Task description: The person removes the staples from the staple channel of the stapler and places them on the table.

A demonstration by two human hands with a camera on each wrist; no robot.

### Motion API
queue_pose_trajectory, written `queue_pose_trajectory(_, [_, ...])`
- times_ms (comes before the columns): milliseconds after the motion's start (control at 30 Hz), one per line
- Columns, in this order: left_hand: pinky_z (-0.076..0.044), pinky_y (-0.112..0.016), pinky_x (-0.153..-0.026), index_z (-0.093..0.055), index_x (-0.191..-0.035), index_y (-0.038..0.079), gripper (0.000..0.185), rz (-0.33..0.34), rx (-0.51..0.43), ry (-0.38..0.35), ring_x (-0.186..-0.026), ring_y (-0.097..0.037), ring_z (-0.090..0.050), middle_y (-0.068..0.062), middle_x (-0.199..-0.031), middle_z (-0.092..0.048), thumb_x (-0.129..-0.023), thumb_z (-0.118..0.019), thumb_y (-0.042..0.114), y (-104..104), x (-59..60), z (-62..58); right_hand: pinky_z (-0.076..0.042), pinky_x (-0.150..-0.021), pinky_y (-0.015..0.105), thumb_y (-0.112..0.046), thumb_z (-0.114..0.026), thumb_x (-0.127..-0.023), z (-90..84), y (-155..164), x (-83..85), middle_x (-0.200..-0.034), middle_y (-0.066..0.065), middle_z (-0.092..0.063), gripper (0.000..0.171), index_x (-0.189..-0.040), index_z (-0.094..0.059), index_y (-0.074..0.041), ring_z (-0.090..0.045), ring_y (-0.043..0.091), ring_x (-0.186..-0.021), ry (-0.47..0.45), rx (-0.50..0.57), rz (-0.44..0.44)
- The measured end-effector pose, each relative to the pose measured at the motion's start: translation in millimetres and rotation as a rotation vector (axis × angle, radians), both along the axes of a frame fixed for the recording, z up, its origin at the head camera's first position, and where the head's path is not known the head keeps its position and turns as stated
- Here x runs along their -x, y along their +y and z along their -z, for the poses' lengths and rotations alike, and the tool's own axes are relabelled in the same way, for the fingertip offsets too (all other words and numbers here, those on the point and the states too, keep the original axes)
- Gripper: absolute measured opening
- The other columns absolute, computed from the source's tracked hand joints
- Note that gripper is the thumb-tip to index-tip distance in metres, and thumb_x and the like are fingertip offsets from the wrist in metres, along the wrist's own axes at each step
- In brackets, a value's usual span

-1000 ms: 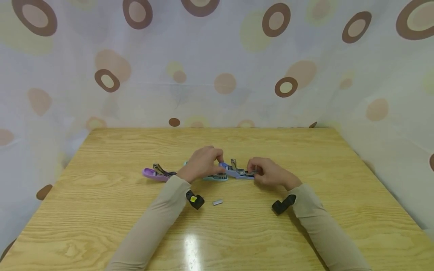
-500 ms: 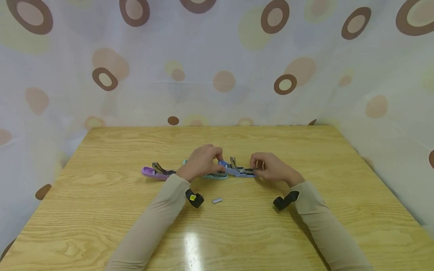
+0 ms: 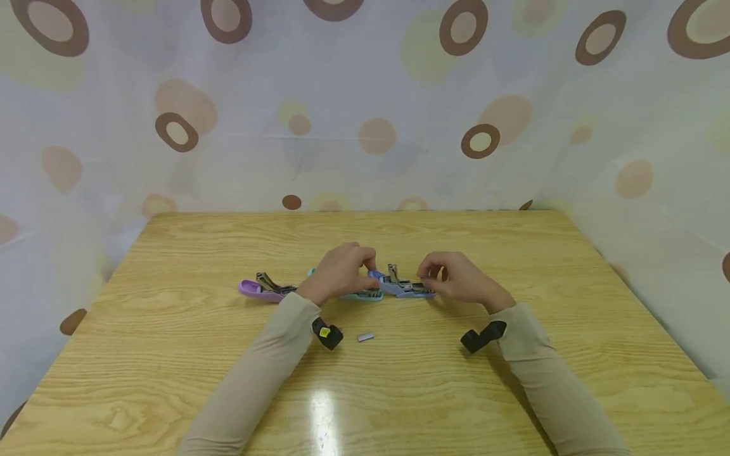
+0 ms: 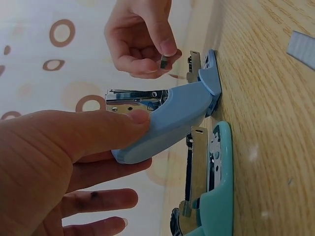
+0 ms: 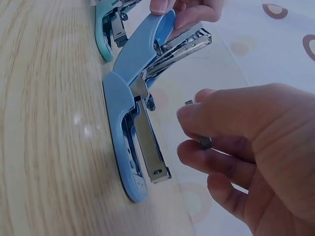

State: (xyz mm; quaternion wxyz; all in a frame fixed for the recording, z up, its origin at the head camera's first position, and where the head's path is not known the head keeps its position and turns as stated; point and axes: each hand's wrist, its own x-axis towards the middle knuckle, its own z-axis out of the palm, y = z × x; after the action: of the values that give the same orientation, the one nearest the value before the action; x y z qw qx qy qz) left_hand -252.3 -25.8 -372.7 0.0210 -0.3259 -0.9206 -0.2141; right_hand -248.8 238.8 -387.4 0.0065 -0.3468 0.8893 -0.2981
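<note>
A blue stapler (image 5: 118, 105) lies opened out on the table, its top cover swung back and its metal staple channel exposed. My left hand (image 3: 339, 273) grips that cover between thumb and fingers. Just above the channel's front end, my right hand (image 3: 463, 278) pinches a short strip of staples (image 5: 205, 142), mostly covered by thumb and fingertips. In the left wrist view the strip's end (image 4: 164, 62) pokes out below the thumb. Close beside the blue stapler sits a teal stapler (image 4: 224, 182), also opened, partly behind my left hand in the head view.
Farther left on the wooden table (image 3: 433, 392) is an opened purple stapler (image 3: 256, 291), partly hidden by my left wrist. A loose grey staple strip (image 3: 365, 337) lies in front of the staplers. A patterned curtain (image 3: 365, 164) hangs behind the table.
My right hand has risen slightly from the blue stapler's front end, uncovering more of the channel. The left hand keeps its grip on the cover. The head view has shifted slightly.
</note>
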Motion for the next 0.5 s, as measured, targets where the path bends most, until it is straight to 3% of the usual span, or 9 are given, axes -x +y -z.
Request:
queue_pose_trajectory(267, [-0.045, -0.028, -0.066, -0.059, -0.08, 0.018, 0.021, -0.007, 0.007, -0.007, -0.08, -0.012, -0.055, 0.004, -0.09, -0.064, -0.077, -0.074, 0.033, 0, -1.2, -1.5, -0.046, -0.057, 0.027, -0.009, -0.068, -0.082, -3.8, -6, -2.9, -0.083, -0.005, -0.063, 0.012, -0.093, -0.065, -0.011, -0.057, 0.007, -0.068, -0.028, -0.027, -0.022])
queue_pose_trajectory(500, [-0.046, -0.029, -0.068, -0.059, -0.08, 0.018, 0.021, -0.003, 0.0, -0.001, -0.082, -0.013, -0.055, 0.003, -0.092, -0.065, -0.077, -0.074, 0.033, 0, -0.8, -1.1, -0.044, -0.053, 0.023, -0.012, -0.07, -0.081, -3.7, -14, -5.7, -0.074, -0.009, -0.061, 0.009, -0.082, -0.065, -0.018, -0.052, 0.005, -0.062, -0.099, -0.065, -0.098])
